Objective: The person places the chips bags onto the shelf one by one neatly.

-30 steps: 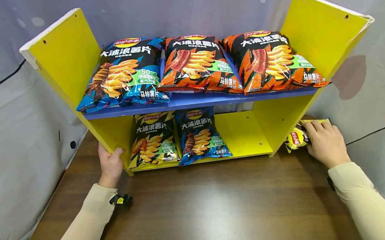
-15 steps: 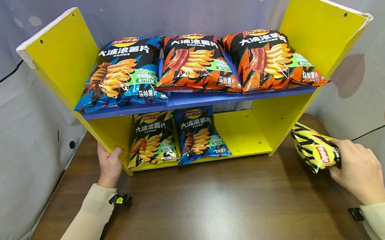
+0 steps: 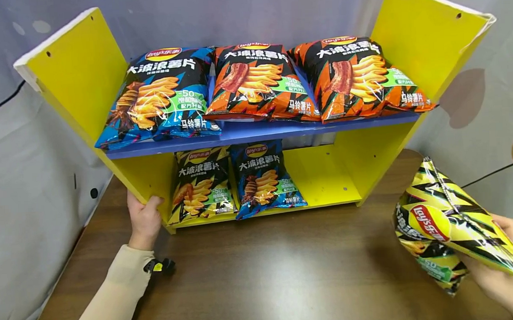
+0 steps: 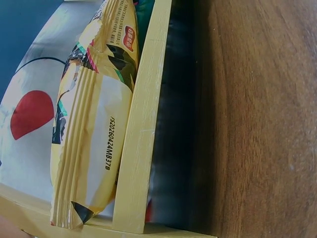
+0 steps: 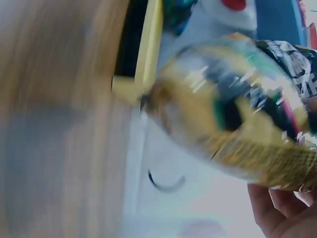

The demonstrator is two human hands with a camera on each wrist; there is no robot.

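Observation:
My right hand [image 3: 498, 288] holds a yellow-and-black bag of potato chips [image 3: 457, 223] above the table, to the right of a yellow shelf unit [image 3: 377, 159]. The bag is tilted, with its red logo facing up and left. In the right wrist view the same chip bag [image 5: 237, 114] is blurred, with fingers [image 5: 285, 206] under it. My left hand [image 3: 145, 222] grips the lower left side panel of the shelf unit, thumb in front; its other fingers are mostly hidden. Beside that panel, a yellow chip bag [image 3: 202, 186] and a blue chip bag [image 3: 261, 179] lean on the lower level.
On the blue upper board [image 3: 272, 128] lie a blue chip bag [image 3: 159, 97] and two orange chip bags, one central [image 3: 259, 83] and one right [image 3: 362, 79]. Brown wooden table [image 3: 265, 269] extends in front. Pale curtains [image 3: 34, 179] hang around; yellow bottom board [image 3: 319, 176] shows at lower right.
My right hand has lifted the yellow chip bag from beside the shelf unit and brought it nearer and lower right, turning it. The left hand stays on the side panel.

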